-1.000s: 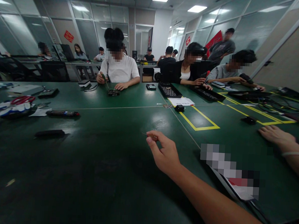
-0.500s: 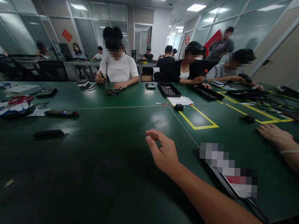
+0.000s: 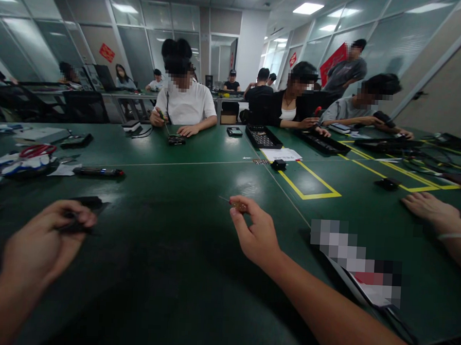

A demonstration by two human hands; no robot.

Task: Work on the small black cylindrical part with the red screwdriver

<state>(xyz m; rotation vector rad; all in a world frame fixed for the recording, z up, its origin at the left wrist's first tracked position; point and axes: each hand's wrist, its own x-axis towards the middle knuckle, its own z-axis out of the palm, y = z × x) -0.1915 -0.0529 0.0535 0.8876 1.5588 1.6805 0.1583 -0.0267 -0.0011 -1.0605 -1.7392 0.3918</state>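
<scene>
My right hand [image 3: 255, 230] hovers over the green table [image 3: 180, 252] near its middle, fingers pinched on a small thin tool [image 3: 232, 203] with an amber handle whose tip points left. My left hand [image 3: 43, 242] has reached in at the lower left, and its fingers close around a flat black device [image 3: 85, 206] that lies on the table.
A co-worker's hand and forearm [image 3: 433, 211] rest on the table at right. A black and red tool [image 3: 98, 172], a pile with red-handled scissors [image 3: 26, 159], yellow tape outlines [image 3: 310, 187], black trays [image 3: 261, 137] and several seated people line the far side.
My left hand came into view from the lower left and took hold of the black device. My right hand stayed almost where it was, still pinching the small tool.
</scene>
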